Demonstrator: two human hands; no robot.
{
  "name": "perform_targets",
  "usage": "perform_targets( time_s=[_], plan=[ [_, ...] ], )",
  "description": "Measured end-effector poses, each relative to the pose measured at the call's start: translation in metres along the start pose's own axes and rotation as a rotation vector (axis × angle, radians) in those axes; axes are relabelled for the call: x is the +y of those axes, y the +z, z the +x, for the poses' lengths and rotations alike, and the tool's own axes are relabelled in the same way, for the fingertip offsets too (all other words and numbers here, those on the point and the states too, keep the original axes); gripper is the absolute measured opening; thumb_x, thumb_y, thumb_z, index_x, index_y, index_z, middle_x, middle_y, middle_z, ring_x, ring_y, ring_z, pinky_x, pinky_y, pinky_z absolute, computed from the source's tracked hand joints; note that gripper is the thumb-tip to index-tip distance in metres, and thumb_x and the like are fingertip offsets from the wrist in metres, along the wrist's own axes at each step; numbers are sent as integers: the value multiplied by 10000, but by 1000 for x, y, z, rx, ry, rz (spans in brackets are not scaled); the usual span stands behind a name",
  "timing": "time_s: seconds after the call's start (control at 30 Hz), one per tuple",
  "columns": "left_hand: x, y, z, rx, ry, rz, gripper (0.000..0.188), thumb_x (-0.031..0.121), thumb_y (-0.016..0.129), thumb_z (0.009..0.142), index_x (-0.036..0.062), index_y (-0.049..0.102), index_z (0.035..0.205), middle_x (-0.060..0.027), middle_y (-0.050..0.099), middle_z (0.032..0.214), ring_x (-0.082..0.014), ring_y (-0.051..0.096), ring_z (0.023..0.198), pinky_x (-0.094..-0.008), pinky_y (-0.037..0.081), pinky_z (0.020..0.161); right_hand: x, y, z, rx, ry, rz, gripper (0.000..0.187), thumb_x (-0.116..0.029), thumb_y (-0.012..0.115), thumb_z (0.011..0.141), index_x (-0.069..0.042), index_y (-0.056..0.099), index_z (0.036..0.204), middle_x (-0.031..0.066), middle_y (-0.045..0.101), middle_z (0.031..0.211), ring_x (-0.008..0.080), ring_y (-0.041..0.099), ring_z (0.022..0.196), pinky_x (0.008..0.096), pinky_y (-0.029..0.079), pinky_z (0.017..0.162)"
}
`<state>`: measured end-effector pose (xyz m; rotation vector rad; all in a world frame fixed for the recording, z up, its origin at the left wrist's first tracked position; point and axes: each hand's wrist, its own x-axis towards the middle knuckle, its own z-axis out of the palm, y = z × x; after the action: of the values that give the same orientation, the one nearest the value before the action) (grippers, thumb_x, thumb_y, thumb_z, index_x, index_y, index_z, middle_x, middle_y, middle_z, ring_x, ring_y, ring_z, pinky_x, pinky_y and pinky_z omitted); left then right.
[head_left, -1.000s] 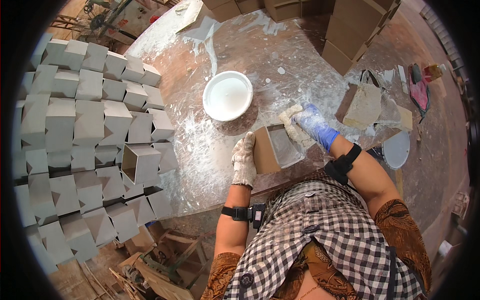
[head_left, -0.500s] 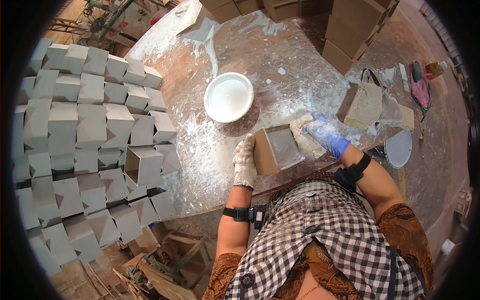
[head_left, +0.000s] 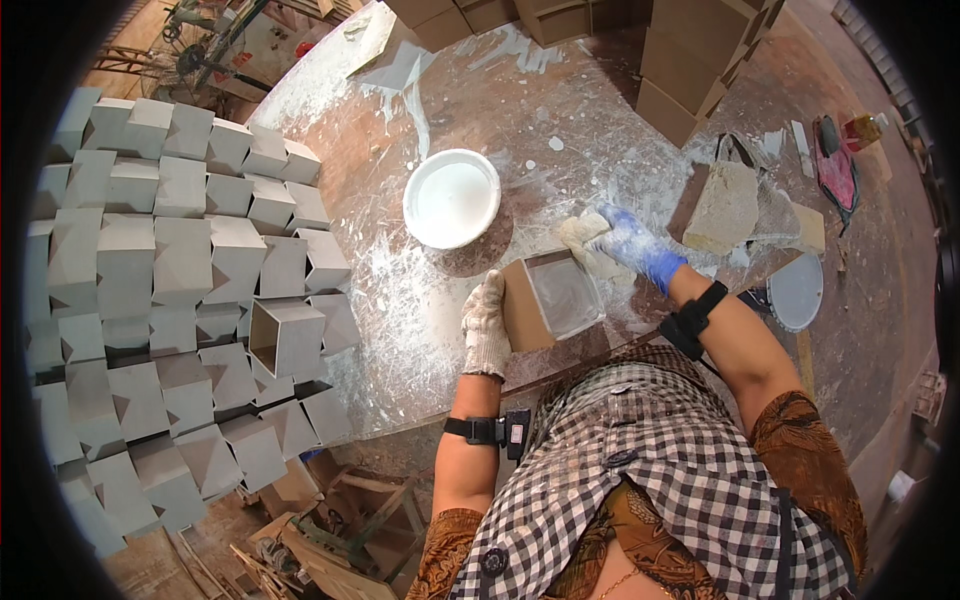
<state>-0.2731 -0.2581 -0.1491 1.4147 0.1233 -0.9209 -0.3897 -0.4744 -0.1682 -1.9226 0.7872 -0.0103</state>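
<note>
A small open-ended brown box (head_left: pixel 527 308) stands at the table's near edge, its top side (head_left: pixel 572 295) smeared with wet grey-white coating. My left hand (head_left: pixel 486 325), in a white knit glove, grips the box's left side, thumb up. My right hand (head_left: pixel 632 246), in a blue glove dusted with white, is closed around a cream sponge (head_left: pixel 583 236) at the box's far right corner; whether the sponge touches the box is hard to tell. Beyond the box, to the left, sits a round white bowl (head_left: pixel 452 199) of white liquid.
Grey-white coated boxes (head_left: pixel 182 255) are stacked in rows on the left. Brown uncoated boxes (head_left: pixel 690 60) stand at the far side. A foam block (head_left: pixel 722 210), a grey lid-like disc (head_left: pixel 797 292) and a pink cloth item (head_left: pixel 836 165) lie on the right of the white-stained table (head_left: pixel 560 110).
My right hand and the sponge have moved away from me and a little left, from the box's right side toward its far corner. My left hand keeps its hold on the box.
</note>
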Motion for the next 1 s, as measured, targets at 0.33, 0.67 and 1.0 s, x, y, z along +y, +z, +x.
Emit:
perform_targets(
  time_s=[0.33,0.67,1.0],
  plan=[
    [-8,-5,7,27,-11,-7,387,440,607,838,55,595,876,-43,595,782,-146,581,661,-298,522,538,50,23,-67,-277,183,534,414,-59,687,680,-25,541,1066,92,600,963,175,546,923,306,439,836],
    [-4,-2,-1,12,-33,5,453,489,596,825,50,585,936,-64,602,830,-174,597,678,-318,535,561,36,-5,-51,-148,43,63,471,-124,727,650,-51,549,1080,113,608,1005,219,566,952,335,453,829],
    [-35,-10,6,102,1,-137,509,541,624,775,55,577,918,-60,597,812,-175,597,685,-320,535,583,29,11,-72,-54,-13,212,393,-123,660,672,-23,553,1037,157,589,1005,288,565,975,354,438,853]
  ],
)
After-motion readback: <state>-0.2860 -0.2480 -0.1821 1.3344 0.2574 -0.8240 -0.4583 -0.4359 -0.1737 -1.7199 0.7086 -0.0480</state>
